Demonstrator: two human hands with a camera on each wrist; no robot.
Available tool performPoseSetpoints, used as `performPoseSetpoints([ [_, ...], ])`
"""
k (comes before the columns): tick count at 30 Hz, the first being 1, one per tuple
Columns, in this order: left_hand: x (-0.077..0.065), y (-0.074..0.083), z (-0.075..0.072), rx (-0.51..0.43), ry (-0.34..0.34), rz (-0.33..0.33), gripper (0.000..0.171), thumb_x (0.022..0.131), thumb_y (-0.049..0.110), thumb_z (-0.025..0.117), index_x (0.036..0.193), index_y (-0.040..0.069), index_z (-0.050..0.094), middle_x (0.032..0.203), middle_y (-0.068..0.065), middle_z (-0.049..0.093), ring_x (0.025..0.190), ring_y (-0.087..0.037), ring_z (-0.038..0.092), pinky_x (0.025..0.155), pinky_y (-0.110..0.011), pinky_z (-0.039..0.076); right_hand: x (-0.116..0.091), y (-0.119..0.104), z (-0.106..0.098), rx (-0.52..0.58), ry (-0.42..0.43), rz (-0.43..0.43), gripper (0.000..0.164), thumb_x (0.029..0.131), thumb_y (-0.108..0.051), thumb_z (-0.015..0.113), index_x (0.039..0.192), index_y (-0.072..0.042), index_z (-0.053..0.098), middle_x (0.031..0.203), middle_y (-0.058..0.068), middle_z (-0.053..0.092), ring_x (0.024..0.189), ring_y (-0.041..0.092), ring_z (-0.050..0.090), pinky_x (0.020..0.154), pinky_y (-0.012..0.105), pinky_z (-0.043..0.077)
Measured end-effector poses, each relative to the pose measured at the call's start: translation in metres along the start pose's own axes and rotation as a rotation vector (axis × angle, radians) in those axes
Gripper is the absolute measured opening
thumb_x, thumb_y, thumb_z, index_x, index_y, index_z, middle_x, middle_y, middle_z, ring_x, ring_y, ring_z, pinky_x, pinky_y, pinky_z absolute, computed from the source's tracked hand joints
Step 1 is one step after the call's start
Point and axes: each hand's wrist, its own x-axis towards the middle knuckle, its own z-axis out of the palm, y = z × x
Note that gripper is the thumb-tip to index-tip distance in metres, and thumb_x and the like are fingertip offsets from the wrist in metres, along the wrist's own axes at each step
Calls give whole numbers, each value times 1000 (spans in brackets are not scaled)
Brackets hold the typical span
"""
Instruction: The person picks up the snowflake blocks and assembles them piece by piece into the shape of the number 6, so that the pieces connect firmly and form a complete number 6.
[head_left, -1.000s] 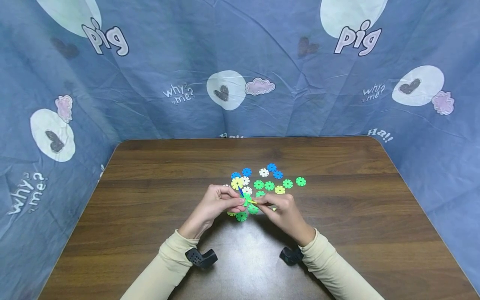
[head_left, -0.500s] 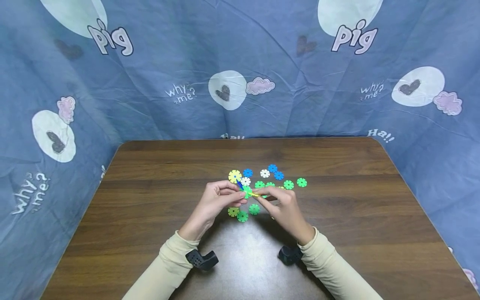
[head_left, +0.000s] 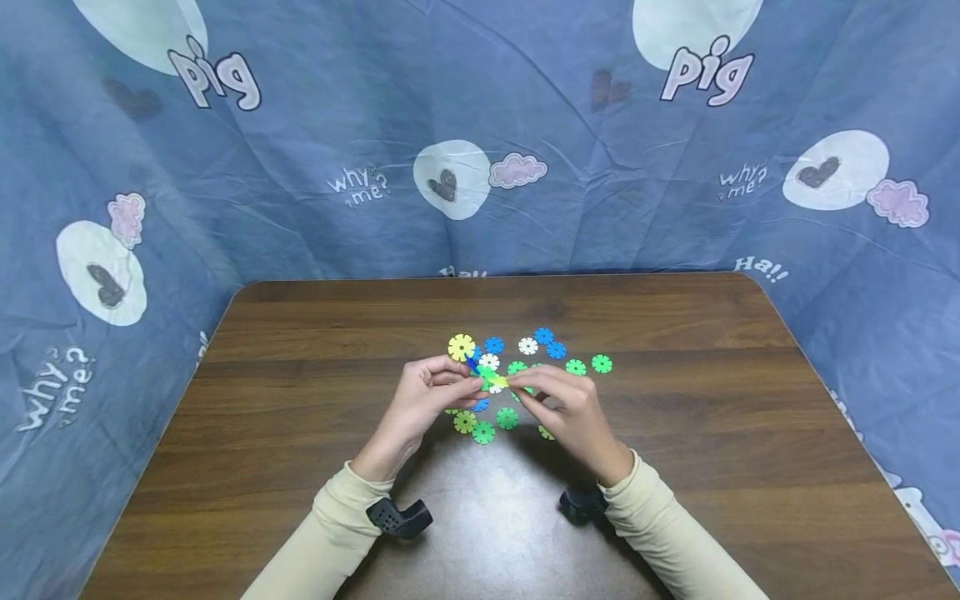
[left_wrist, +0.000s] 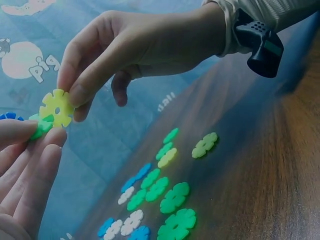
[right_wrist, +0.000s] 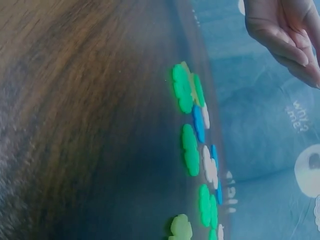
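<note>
Yellow disc (left_wrist: 58, 102), green disc (left_wrist: 43, 126)

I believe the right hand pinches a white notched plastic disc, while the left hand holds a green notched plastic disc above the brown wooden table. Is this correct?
Only the first colour is wrong: the right hand pinches a yellow notched plastic disc, as the left wrist view shows. The left hand does hold a green notched plastic disc above the brown wooden table.
</note>
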Motion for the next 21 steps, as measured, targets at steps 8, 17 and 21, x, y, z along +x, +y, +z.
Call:
performPoseSetpoints([
  [8,2,1,-6,-19,47,20,11,92,-3,72,100,-5,63,80,0,77,80,-22,80,79,-42,64,5,3,2,-26,-46,140,25,82,6,82,103,-6,78,100,6,79,85,16,75,62,18,59],
  [17,3,5,-11,-27,58,7,11,93,-2,72,100,-4,63,83,-3,78,86,-28,80,82,-44,64,18,18,15,-212,-334,504,17,87,-12,84,102,-9,78,96,5,76,78,20,69,67,30,57],
  [21,3,4,-11,-32,56,-2,12,93,-2,72,101,-5,63,83,-2,78,85,-26,80,81,-42,64,21,25,25,-321,-472,624,29,84,-24,87,107,-9,77,95,4,71,80,16,63,70,31,54],
])
